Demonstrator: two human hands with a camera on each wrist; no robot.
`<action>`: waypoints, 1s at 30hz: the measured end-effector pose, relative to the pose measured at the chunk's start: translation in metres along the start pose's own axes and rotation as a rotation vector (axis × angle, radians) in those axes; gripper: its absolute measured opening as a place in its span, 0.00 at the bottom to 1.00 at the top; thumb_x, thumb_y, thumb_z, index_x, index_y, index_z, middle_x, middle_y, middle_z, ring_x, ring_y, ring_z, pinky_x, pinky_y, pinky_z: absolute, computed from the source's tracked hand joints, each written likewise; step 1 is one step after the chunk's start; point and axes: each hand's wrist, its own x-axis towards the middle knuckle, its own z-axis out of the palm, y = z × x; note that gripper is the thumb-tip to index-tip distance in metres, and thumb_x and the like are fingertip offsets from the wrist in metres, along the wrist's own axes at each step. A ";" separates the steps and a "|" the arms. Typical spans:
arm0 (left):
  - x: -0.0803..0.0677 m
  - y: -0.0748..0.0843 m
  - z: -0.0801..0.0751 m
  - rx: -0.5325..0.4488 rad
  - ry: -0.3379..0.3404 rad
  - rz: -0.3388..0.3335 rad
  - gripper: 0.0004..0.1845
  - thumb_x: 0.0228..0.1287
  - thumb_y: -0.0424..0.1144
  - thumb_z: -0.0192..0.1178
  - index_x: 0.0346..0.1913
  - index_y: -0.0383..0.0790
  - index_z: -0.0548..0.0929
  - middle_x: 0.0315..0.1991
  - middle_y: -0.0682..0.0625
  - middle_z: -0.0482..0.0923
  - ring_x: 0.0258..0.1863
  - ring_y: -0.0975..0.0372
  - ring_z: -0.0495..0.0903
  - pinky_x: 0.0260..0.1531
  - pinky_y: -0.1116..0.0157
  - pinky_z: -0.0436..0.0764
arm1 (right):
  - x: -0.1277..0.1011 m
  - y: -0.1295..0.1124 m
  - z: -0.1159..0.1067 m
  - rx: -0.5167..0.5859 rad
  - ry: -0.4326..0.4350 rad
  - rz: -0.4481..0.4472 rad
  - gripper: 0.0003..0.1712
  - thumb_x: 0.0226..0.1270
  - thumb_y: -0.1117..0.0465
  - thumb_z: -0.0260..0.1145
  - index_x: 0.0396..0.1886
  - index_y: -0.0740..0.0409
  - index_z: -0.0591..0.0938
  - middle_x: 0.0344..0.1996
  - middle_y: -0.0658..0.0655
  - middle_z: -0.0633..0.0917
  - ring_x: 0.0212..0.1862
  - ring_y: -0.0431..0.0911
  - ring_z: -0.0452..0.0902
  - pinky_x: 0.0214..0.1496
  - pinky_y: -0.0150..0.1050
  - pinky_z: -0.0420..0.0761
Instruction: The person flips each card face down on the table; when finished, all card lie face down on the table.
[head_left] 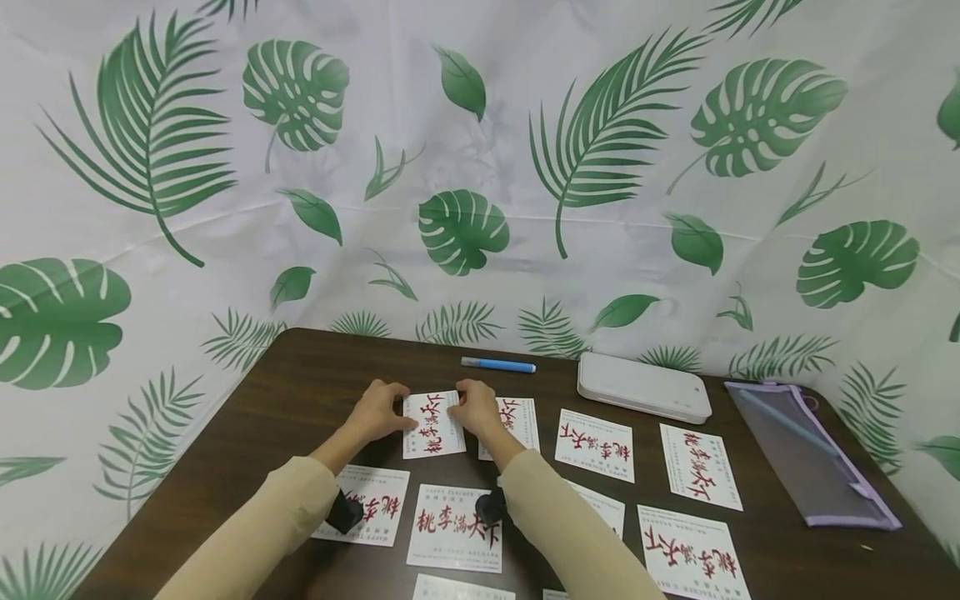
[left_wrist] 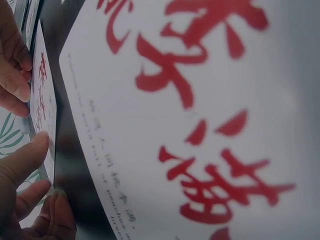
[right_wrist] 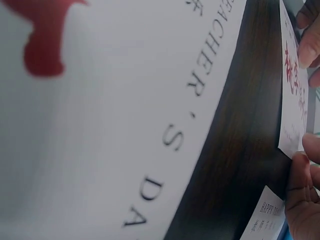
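Head view: white card [head_left: 432, 427] with red characters at left end of far row on dark table [head_left: 330, 367]; left hand [head_left: 373, 414] clamps its left edge, right hand [head_left: 481, 410] its right edge. Blue marker [head_left: 502, 365] lies beyond.
Left wrist view: left thumb [left_wrist: 30, 154] on card's face (nearer card [left_wrist: 130, 117] fills foreground).
Right wrist view: right thumb [right_wrist: 313, 146] and fingertips [right_wrist: 301, 170] pinch card's edge.

Table [head_left: 273, 400]: Teacher's Day card [head_left: 431, 432] between left hand [head_left: 375, 412] and right hand [head_left: 480, 410], left end of back row; three cards [head_left: 595, 446] to its right, further cards [head_left: 455, 533] in front. Marker [head_left: 501, 365] behind row; hard case [head_left: 641, 387] right of marker; zip pouch [head_left: 813, 458] far right.
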 end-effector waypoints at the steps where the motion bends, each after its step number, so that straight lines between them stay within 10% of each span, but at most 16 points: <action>1: 0.000 0.000 0.000 -0.001 0.003 0.007 0.29 0.49 0.37 0.72 0.55 0.31 0.76 0.50 0.36 0.70 0.45 0.50 0.72 0.49 0.51 0.74 | 0.000 -0.001 0.000 -0.005 0.003 0.002 0.23 0.51 0.68 0.70 0.50 0.68 0.80 0.22 0.54 0.77 0.27 0.43 0.68 0.29 0.35 0.70; 30: -0.003 0.000 0.002 -0.054 0.027 0.021 0.32 0.48 0.35 0.72 0.58 0.32 0.73 0.51 0.37 0.72 0.49 0.48 0.73 0.50 0.50 0.74 | -0.008 0.001 0.001 0.211 0.134 0.056 0.15 0.55 0.72 0.65 0.42 0.58 0.75 0.26 0.54 0.77 0.29 0.46 0.71 0.30 0.37 0.71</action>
